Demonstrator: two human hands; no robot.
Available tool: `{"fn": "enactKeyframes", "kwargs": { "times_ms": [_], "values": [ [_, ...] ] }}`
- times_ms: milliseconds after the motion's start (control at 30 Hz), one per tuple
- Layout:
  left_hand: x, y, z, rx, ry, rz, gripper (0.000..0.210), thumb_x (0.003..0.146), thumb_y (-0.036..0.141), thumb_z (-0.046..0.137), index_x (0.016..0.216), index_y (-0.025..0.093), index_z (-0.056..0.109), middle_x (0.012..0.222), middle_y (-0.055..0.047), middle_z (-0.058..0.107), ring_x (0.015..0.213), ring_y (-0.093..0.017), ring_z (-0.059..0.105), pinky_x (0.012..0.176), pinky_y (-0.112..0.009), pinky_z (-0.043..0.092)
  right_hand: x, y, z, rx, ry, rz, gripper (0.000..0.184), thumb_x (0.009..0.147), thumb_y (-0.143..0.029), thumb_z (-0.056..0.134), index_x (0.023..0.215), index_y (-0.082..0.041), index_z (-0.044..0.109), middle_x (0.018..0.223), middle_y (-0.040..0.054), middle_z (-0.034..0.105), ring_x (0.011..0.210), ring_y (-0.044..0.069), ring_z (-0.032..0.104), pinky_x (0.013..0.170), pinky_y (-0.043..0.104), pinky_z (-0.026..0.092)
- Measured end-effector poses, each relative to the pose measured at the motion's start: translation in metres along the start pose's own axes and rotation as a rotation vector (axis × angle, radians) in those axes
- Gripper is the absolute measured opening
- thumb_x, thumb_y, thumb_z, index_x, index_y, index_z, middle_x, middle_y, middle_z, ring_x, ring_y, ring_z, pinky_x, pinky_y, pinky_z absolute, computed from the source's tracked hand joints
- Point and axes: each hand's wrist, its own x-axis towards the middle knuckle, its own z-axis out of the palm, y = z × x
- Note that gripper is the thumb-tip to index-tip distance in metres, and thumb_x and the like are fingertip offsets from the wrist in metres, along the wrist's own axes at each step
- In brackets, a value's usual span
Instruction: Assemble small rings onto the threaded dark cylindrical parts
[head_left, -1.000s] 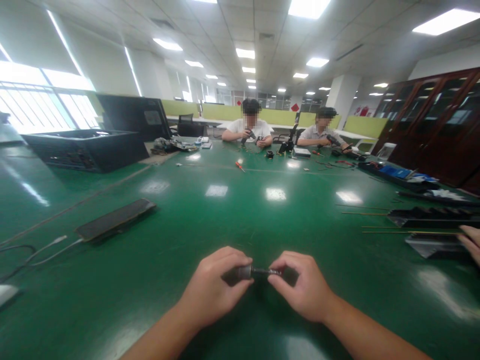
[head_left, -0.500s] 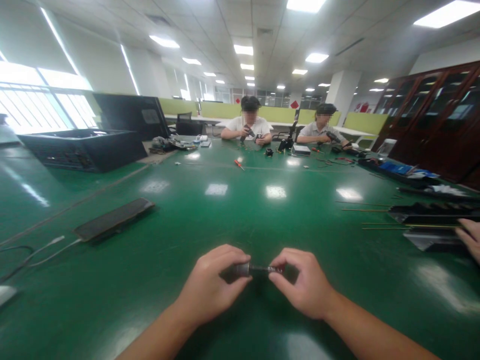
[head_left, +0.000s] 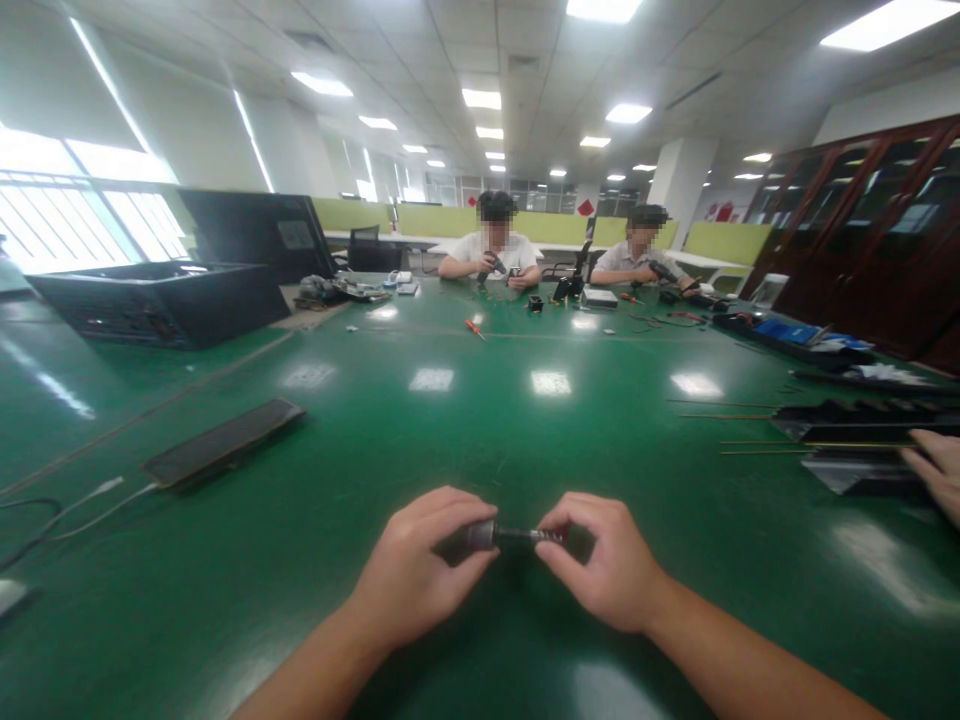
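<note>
My left hand is closed around a small dark cylinder with a grey end, held low over the green table. From its right end a thin metal shaft runs level across to my right hand. There my thumb and forefinger pinch a small dark piece with light slanted stripes at the shaft's tip. Too little of the cylinder or the striped piece shows to tell its exact kind.
A black flat slab with a white cable lies left. At right, another person's hand touches black trays with thin rods. A red screwdriver lies farther off. Two people sit opposite; a large black case stands back left.
The view has shifted slightly. Both hands keep the same hold, and the striped piece's stripes show more clearly now. The other person's hand at right stays by the trays.
</note>
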Motion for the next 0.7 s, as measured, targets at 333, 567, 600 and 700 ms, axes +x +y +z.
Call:
{"fn": "enactKeyframes", "kwargs": {
  "times_ms": [333,567,600,700],
  "values": [
    [0.0,-0.004,-0.004,-0.013,-0.037,-0.044,0.02,0.081,0.02,0.073,0.101,0.024,0.072,0.096,-0.003,0.074,0.088,-0.016,0.069,0.082,-0.029,0.056,0.0,0.002,-0.001,0.009,0.012,-0.011,0.001,0.081,-0.017,0.07,0.08,-0.018,0.07,0.073,0.0018,0.069,0.069,0.016,0.065,0.067,0.027,0.047],
    [0.007,-0.028,-0.035,0.105,0.028,-0.384,0.037,0.081,0.049,0.071,0.109,0.023,0.072,0.101,-0.005,0.075,0.093,-0.024,0.069,0.087,-0.037,0.056,0.0,0.003,-0.002,0.062,0.017,-0.025,0.002,0.082,-0.019,0.07,0.082,-0.017,0.07,0.076,0.0029,0.072,0.071,0.017,0.067,0.071,0.027,0.049],
    [0.004,-0.034,-0.045,0.104,0.06,-0.455,0.046,0.082,0.054,0.068,0.115,0.022,0.07,0.103,-0.006,0.075,0.092,-0.025,0.07,0.087,-0.038,0.056,0.0,0.002,-0.001,0.068,0.01,-0.027,0.002,0.082,-0.019,0.07,0.081,-0.017,0.07,0.076,0.0028,0.072,0.071,0.017,0.067,0.07,0.027,0.048],
    [-0.021,-0.063,-0.082,0.206,0.149,-0.638,0.064,0.084,0.062,0.058,0.135,0.024,0.059,0.108,-0.006,0.077,0.092,-0.027,0.073,0.084,-0.039,0.058,0.0,0.002,0.0,0.086,-0.001,-0.034,0.002,0.081,-0.019,0.07,0.08,-0.017,0.07,0.075,0.0029,0.071,0.07,0.017,0.067,0.07,0.027,0.049]
  ]
}}
